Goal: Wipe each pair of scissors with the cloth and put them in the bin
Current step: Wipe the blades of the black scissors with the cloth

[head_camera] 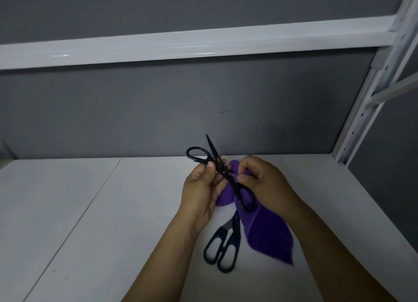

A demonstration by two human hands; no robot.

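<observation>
Item one: black scissors (pixel 217 163), held above a white table (pixel 113 211), spread wide into a cross, one blade pointing up and away, one handle loop at upper left, the other low near the right wrist; the second blade is hidden behind cloth and fingers. Marking: a small pale mark on the raised blade, too small to read. Left hand (pixel 203 186): fingers curled round the scissors just below the upper loop, thumb pressed on the near side. Right hand (pixel 267 184): fingers curled, pinching a bunched part of the purple cloth (pixel 267 233) close against the scissors' crossing. The cloth hangs from that grip down to the table. Item two: second scissors (pixel 222 232), dark handles, lying flat on the table between the forearms, closed, blades running under the cloth's edge. Setting: grey wall (pixel 158 111), white shelf rail (pixel 181 46), white slotted post (pixel 371 93) at right.
</observation>
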